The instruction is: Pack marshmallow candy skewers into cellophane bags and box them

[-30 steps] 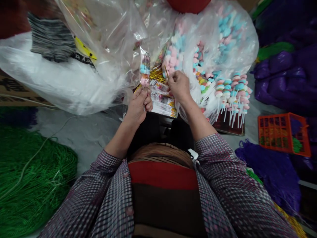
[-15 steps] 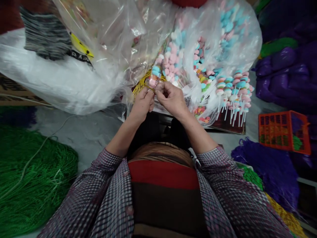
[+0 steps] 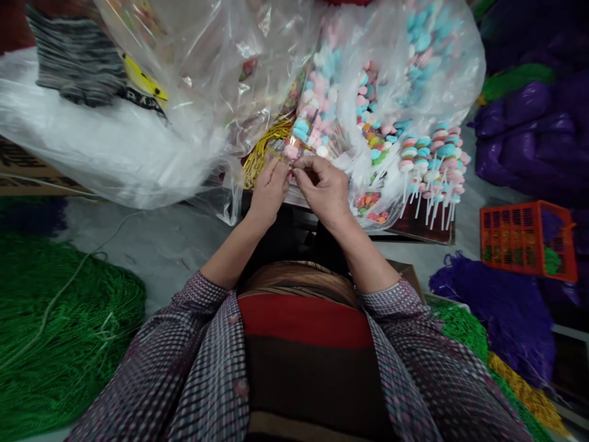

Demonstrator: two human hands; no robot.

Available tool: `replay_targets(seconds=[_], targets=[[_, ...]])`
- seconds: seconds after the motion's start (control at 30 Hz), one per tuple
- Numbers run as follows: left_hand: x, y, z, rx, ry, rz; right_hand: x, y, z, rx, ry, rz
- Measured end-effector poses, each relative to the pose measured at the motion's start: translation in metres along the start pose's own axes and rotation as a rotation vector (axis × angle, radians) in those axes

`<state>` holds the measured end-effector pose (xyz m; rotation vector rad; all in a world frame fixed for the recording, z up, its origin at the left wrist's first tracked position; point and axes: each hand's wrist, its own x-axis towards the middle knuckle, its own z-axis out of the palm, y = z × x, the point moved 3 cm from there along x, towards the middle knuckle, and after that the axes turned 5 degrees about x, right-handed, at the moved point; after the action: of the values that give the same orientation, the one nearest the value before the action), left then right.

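A marshmallow skewer in a clear wrapper, pink, white and blue, points away from me between my hands. My left hand is closed at its near end, fingers pressed together around the gathered wrapper. My right hand pinches at the same spot, thumb and forefinger meeting; the gold twist tie there is mostly hidden by the fingertips. Just beyond my left hand lies a pile of gold twist ties. More pink and blue marshmallow candy lies in clear plastic behind the skewer.
Several marshmallow skewers with white sticks lie at the table's right edge. Large clear plastic bags cover the left. A striped grey glove rests on them. Green netting and an orange crate are on the floor.
The gold twist tie that stuck out between my hands is now mostly hidden at my fingertips. The wrapped skewer has shifted slightly right and tilts more.
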<state>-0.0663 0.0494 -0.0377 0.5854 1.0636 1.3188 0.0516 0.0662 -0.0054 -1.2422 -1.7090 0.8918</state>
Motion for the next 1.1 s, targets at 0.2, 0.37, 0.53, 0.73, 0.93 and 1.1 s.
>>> replay_targets(seconds=[0.2, 0.37, 0.53, 0.73, 0.93, 1.1], targets=[[-0.012, 0.004, 0.015, -0.033, -0.130, -0.105, -0.010, 0.009, -0.011, 0.318, 0.015, 0.207], [-0.029, 0.014, 0.023, -0.025, -0.312, -0.351, -0.015, 0.014, -0.022, 0.511, -0.042, 0.253], [-0.044, 0.014, 0.033, -0.072, -0.505, -0.573, -0.021, 0.017, -0.034, 0.663, -0.233, 0.215], [-0.046, 0.003, 0.043, -0.148, -0.472, -0.555, -0.025, 0.033, -0.032, 0.699, -0.135, 0.240], [-0.041, -0.006, 0.053, -0.113, -0.214, -0.347, -0.025, 0.040, -0.028, 0.372, 0.225, -0.002], [-0.040, -0.008, 0.056, -0.154, -0.152, -0.298, -0.027, 0.029, -0.034, 0.174, 0.316, -0.188]])
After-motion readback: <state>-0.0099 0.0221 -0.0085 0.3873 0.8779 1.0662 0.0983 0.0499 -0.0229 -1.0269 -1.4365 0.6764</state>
